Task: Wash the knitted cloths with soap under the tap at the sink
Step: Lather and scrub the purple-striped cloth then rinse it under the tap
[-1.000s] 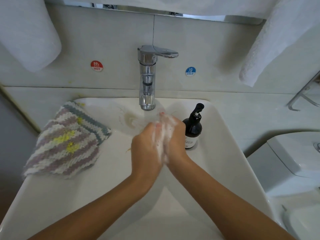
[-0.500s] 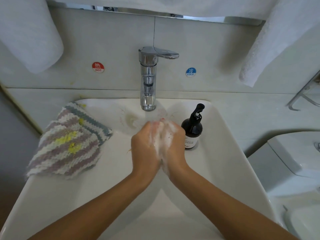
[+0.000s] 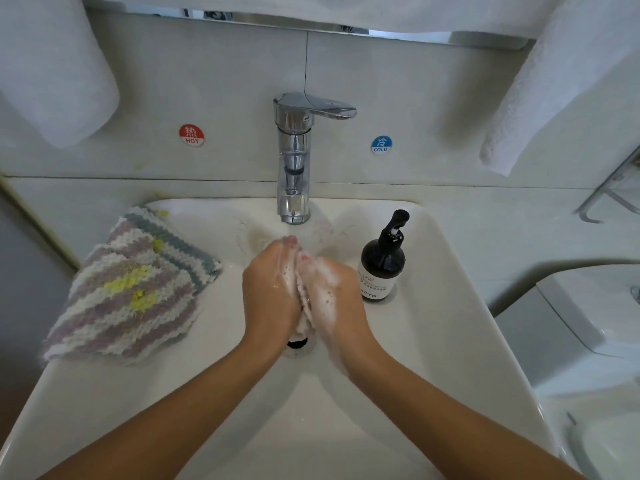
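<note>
Over the middle of the white sink (image 3: 433, 341), below the chrome tap (image 3: 294, 161), my left hand (image 3: 268, 296) and my right hand (image 3: 334, 296) are pressed together. Between the palms they grip a small pale knitted cloth (image 3: 303, 317), mostly hidden. White soap foam covers the right hand and the inner edge of the left. A stack of striped knitted cloths (image 3: 131, 292) with yellow patches lies on the sink's left rim. On the right rim stands a dark pump bottle of soap (image 3: 382, 265). Whether water runs from the tap I cannot tell.
The dark drain (image 3: 298, 342) shows just under my wrists. White towels hang at the upper left (image 3: 52, 64) and upper right (image 3: 554, 81). Red HOT and blue COLD stickers flank the tap on the wall. A white toilet cistern (image 3: 588, 306) sits to the right.
My hands have kept rubbing together and slid slightly toward me and down in the basin; a strip of the cloth now shows between the palms, and the drain has come into sight.
</note>
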Tool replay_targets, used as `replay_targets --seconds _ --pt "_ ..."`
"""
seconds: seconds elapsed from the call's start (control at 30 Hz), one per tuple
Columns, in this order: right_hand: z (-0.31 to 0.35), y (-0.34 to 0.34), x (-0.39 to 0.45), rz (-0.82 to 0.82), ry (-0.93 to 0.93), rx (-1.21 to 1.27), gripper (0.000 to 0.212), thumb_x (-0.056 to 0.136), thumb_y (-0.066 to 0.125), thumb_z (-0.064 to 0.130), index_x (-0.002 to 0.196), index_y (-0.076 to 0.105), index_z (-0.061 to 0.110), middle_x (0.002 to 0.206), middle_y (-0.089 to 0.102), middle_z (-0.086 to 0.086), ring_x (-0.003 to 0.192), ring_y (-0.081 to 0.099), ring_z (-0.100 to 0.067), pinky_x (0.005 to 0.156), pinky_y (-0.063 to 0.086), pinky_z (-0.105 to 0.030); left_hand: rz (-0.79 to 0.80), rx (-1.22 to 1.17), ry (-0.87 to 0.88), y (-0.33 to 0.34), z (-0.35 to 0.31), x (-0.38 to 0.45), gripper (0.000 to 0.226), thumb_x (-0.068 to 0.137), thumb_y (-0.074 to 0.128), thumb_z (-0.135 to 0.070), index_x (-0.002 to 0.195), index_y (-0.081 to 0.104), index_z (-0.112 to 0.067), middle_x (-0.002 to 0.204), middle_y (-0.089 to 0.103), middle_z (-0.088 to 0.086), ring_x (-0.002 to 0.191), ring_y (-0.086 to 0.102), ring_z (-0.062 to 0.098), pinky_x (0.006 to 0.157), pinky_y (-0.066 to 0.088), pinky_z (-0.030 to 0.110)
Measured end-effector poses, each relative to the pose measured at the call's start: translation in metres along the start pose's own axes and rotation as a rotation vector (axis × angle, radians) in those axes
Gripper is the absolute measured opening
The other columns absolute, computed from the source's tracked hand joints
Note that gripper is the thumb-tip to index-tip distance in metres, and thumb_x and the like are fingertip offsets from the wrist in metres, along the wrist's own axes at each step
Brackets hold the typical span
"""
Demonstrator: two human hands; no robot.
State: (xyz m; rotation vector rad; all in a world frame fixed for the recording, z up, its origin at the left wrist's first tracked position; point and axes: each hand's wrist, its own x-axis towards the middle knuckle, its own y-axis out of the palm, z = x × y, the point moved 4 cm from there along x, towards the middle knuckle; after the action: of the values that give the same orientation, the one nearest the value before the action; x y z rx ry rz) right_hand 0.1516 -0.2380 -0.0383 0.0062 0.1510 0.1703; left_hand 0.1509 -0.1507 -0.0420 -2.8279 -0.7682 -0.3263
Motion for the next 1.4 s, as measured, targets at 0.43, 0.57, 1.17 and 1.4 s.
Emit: replay_targets --seconds 0.43,0.57,1.17,1.4 --pt "0.001 -0.011 0.003 -0.079 -0.073 0.127 0.023 0.088 0.068 0.037 0.094 0.055 0.019 0.076 0.063 0.005 0.067 0.063 -0.006 0.06 0.053 -0.023 -0.039 -0.076 0.104 -0.011 -0.021 -0.008 0.015 0.097 0.057 -0.02 0.085 0.048 -0.02 0.067 0.059 -0.02 0.06 0.058 0.0 0.054 0.044 0.012" --pt "-0.003 -0.003 -0.001 -0.07 -0.161 0.115 0.018 0.092 0.064 0.029 0.104 0.051 0.024 0.088 0.066 0.004 0.08 0.068 -0.011 0.071 0.058 -0.028 -0.087 -0.165 0.054 -0.008 -0.025 -0.009 0.014 0.1 0.05 -0.018 0.087 0.046 -0.022 0.067 0.06 -0.023 0.061 0.06 -0.003 0.052 0.045 0.012" --pt "0.005 -0.015 0.015 -0.105 -0.446 -0.25 0.017 0.094 0.042 0.029 0.093 0.056 0.02 0.08 0.061 0.002 0.076 0.061 -0.027 0.066 0.052 -0.053 0.115 -0.13 0.034 -0.008 -0.03 -0.002 0.022 0.092 0.063 -0.016 0.093 0.044 -0.026 0.086 0.057 -0.008 0.072 0.061 -0.011 0.06 0.046 0.006" --pt "0.008 -0.026 0.017 -0.202 -0.47 -0.224 0.017 0.09 0.04 0.017 0.086 0.055 0.024 0.075 0.059 0.006 0.071 0.057 -0.018 0.065 0.05 -0.043 0.123 -0.074 0.142 -0.016 -0.015 0.005 0.026 0.09 0.064 -0.027 0.075 0.049 -0.013 0.064 0.048 -0.001 0.06 0.048 0.008 0.057 0.043 0.018"
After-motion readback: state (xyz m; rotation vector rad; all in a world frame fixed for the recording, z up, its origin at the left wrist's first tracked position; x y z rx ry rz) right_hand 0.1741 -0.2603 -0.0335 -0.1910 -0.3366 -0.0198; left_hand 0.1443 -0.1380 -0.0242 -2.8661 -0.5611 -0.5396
